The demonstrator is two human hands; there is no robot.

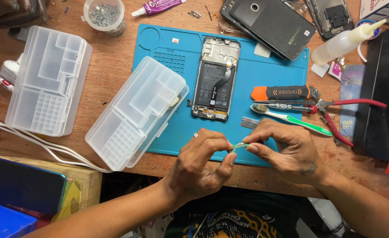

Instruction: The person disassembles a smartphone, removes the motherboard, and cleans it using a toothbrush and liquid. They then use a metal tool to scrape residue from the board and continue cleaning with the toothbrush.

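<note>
At nine o'clock lay a translucent ribbed plastic organiser box (49, 81), a second one (137, 112) tilted beside it over the smooth blue mat (269, 72). At six o'clock the left hand (199, 165) and right hand (287, 150) pinched a tiny pale-green flat component (238, 146) between thumbs and forefingers. An opened phone (215, 78) lay at twelve, a green toothbrush (291, 119) toward three.

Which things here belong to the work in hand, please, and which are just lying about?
In hand: small green part, pinched between left hand and right hand; opened phone on blue mat.

Lying about: toothbrush, pliers, two clear organiser boxes, squeeze bottle.
</note>
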